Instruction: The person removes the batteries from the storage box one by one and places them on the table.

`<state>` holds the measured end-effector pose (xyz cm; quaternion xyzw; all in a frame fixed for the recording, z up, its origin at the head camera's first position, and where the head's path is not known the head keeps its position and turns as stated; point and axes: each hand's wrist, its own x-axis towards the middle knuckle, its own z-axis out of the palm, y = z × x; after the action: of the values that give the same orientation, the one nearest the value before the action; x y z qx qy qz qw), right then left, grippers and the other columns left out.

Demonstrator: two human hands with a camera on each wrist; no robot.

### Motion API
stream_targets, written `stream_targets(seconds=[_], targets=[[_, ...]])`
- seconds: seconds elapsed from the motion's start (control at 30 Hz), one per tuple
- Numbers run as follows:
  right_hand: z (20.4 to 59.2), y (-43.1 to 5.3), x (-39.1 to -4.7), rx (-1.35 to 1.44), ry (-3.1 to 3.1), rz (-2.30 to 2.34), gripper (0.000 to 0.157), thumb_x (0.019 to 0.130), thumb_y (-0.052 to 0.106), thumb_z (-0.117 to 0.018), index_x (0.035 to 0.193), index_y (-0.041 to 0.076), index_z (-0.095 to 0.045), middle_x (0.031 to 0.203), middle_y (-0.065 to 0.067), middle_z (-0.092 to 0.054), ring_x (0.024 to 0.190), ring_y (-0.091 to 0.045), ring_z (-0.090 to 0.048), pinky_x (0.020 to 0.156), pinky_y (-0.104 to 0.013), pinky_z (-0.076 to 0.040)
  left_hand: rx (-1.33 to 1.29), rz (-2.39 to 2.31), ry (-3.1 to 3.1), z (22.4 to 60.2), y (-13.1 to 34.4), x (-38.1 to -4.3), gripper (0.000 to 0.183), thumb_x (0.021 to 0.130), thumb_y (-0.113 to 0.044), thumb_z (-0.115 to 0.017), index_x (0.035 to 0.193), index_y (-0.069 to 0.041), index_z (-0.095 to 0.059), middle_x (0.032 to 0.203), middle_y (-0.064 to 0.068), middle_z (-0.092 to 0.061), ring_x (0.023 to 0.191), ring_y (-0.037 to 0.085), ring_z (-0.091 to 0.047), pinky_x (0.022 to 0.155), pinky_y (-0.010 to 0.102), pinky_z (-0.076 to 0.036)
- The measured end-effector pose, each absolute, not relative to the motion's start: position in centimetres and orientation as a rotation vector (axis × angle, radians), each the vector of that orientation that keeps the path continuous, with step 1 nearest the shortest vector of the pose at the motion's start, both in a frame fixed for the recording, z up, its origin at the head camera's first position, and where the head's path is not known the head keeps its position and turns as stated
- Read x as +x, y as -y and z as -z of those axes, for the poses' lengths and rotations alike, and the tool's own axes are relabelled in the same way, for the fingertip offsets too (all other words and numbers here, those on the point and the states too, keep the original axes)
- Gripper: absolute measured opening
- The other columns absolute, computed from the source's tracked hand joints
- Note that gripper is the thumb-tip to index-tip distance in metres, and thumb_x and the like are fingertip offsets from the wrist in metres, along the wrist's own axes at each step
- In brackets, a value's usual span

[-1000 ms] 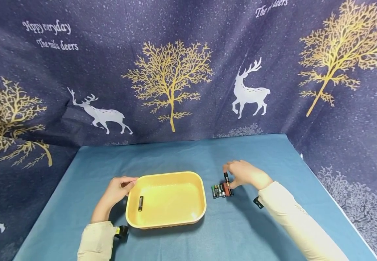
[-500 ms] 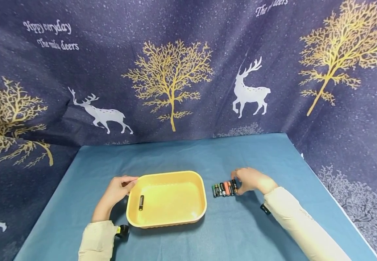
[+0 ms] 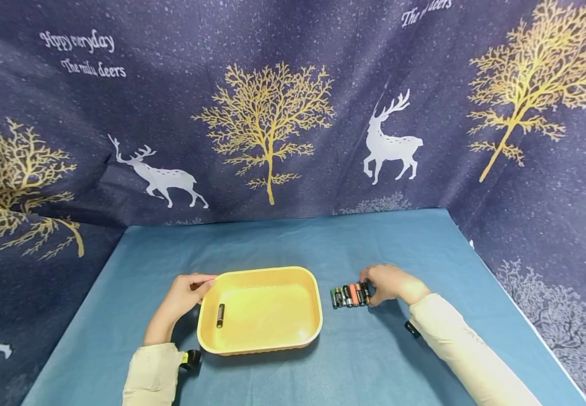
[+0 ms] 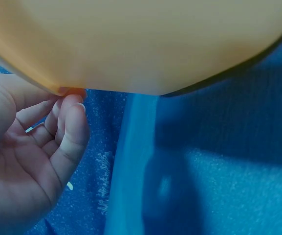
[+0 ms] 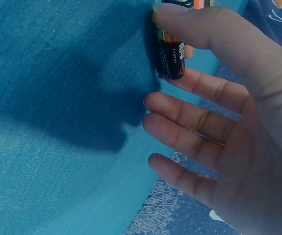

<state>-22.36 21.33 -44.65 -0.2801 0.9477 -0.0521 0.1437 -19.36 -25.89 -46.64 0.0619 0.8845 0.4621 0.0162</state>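
Observation:
My left hand point(image 3: 183, 296) pinches the rim of a yellow plastic bin point(image 3: 267, 316) at its far left corner; the left wrist view shows the thumb and fingertips at that edge. One black battery point(image 3: 220, 316) lies inside, near the left wall. To the right of the bin, several batteries point(image 3: 346, 296) lie side by side in a row, one of them orange point(image 3: 354, 294). At the row's right end my right hand point(image 3: 391, 283) pinches a dark battery point(image 5: 172, 61) between thumb and index finger. Its other three fingers stretch out apart, holding nothing.
Blue cloth point(image 3: 354, 361) covers the table. A dark blue curtain point(image 3: 303, 169) printed with trees and deer hangs behind and at the sides. Black wrist cameras point(image 3: 190, 359) sit at both cream sleeves.
My right hand moved right and down, bringing the dark battery from tilted above the row to its right end. The left hand and the bin have stayed in place.

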Motion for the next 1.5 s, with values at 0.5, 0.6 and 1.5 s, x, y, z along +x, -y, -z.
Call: stream_targets(seconds=[0.5, 0.6, 1.5], targets=[[43.9, -21.0, -22.0, -0.726, -2.675, 0.181, 0.059, 0.069, 0.027, -0.087, 0.119, 0.008, -0.063, 0.094, -0.002, -0.064, 0.078, -0.015, -0.057, 0.078, -0.041, -0.051, 0.185, -1.474, -2.717, 46.5, 26.0, -19.0, 0.024, 0.094, -0.006, -0.062, 0.114, 0.007, -0.068, 0.096, 0.018, -0.065, 0.069, 0.017, -0.064, 0.058, 0.027, -0.056], [43.2, -20.9, -22.1, -0.732, -2.668, 0.206, 0.056, 0.071, 0.024, -0.084, 0.119, 0.005, -0.063, 0.102, -0.008, -0.066, 0.084, -0.020, -0.061, 0.082, -0.043, -0.053, 0.176, -1.471, -2.719, 46.5, 25.9, -19.0, 0.024, 0.094, -0.006, -0.061, 0.114, 0.007, -0.068, 0.097, 0.019, -0.066, 0.068, 0.016, -0.064, 0.058, 0.027, -0.056], [36.4, -11.5, -24.1, -1.261, -2.839, 0.304, 0.023, 0.091, 0.021, -0.068, 0.112, 0.011, -0.067, 0.107, -0.005, -0.064, 0.097, -0.021, -0.061, 0.087, -0.043, -0.050, 0.176, -1.440, -2.766, 46.6, 25.7, -19.2, 0.023, 0.094, -0.003, -0.061, 0.113, 0.006, -0.068, 0.096, 0.019, -0.067, 0.062, 0.015, -0.062, 0.055, 0.028, -0.055]])
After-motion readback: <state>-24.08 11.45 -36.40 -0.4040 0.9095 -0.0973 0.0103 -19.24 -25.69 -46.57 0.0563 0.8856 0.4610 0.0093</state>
